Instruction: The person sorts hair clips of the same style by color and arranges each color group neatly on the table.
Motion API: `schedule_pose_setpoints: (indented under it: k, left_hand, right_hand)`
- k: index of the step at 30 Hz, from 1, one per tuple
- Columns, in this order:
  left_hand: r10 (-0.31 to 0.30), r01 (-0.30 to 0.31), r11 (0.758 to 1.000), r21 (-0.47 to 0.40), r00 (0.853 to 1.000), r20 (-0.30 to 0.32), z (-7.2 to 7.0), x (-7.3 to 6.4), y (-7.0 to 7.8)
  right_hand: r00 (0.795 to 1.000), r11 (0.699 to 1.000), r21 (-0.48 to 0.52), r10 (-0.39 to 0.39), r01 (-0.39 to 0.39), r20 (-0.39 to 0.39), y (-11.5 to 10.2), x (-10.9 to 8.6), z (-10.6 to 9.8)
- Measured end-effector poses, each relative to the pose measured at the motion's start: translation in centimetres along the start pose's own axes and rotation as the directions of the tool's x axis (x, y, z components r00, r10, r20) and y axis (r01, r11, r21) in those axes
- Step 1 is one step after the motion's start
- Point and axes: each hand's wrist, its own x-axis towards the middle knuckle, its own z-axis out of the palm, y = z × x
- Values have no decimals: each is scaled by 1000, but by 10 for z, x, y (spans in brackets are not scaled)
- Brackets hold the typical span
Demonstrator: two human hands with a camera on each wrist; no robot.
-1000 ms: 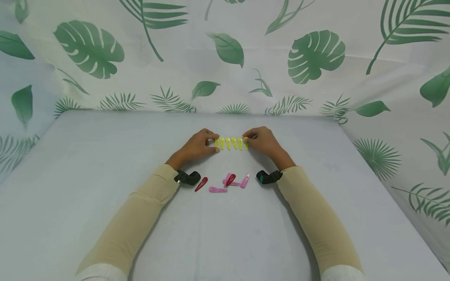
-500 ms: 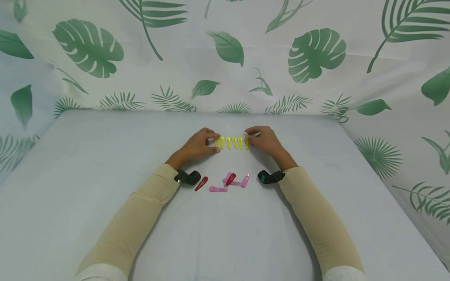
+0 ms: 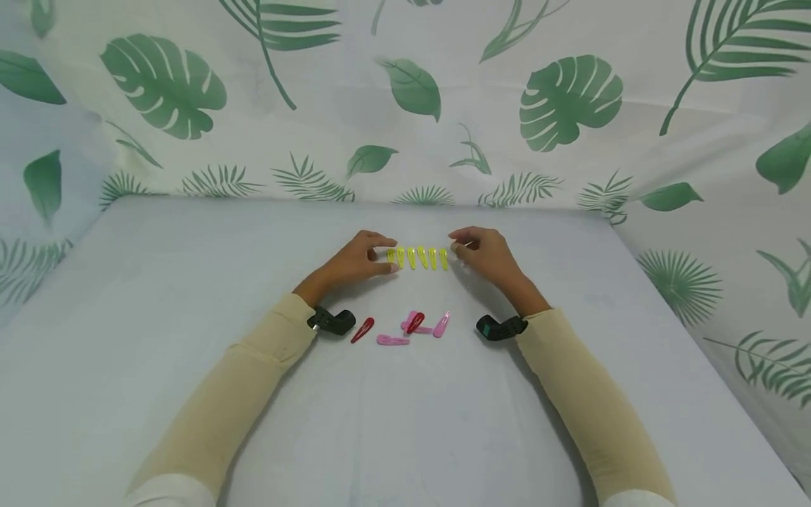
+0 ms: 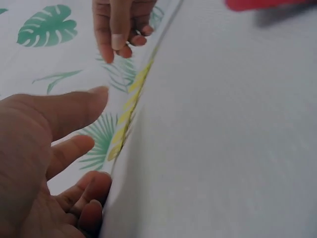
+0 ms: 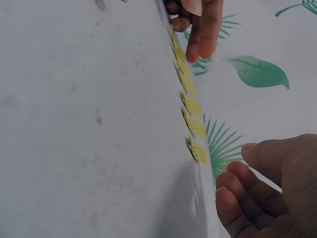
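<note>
A row of several yellow snap hair clips (image 3: 422, 258) lies side by side on the white table, each pointing toward the person. My left hand (image 3: 355, 260) is at the row's left end, thumb and forefinger spread apart near the leftmost clip. Nothing is between them in the left wrist view, where the yellow clips (image 4: 130, 109) run away from the fingertips. Just past the rightmost yellow clip (image 3: 443, 259), my right hand (image 3: 491, 257) hovers with loosely bent fingers and holds nothing. In the right wrist view a gap separates its thumb (image 5: 257, 153) from the nearest clip.
Nearer the person lie a red hair clip (image 3: 363, 330), a pink clip (image 3: 393, 340), another red clip (image 3: 415, 323) across pink, and a slanted pink clip (image 3: 441, 324). Black wrist cameras (image 3: 334, 322) sit on both wrists. A leaf-print cloth (image 3: 469, 91) hangs behind.
My right hand has let go of the rightmost yellow clip and drawn back to the right. My left hand has shifted slightly left, its thumb and forefinger still around the row's left end.
</note>
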Motion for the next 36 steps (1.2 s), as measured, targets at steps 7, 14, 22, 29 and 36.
schedule_pose_setpoints:
  k: [7,14,22,29,36]
  left_hand:
    - [0,-4,994,-109,999,-37,-10,-13,6]
    - [128,-129,991,-44,991,-27,-10,-27,22]
    - [172,-170,985,-35,983,67,-7,-51,32]
    - [177,-173,984,-41,966,188,-1,-71,32]
    - [132,-131,991,-26,944,304,10,-81,32]
  right_hand:
    - [997,996,74,-55,51,54,-6,-16,0]
    - [978,980,150,-151,129,144,-17,-28,4]
    - [911,959,221,-247,180,330,-28,-48,5]
    - [880,962,230,-233,146,414,-26,-63,3]
    - [864,955,242,-262,169,430,-21,-72,2]
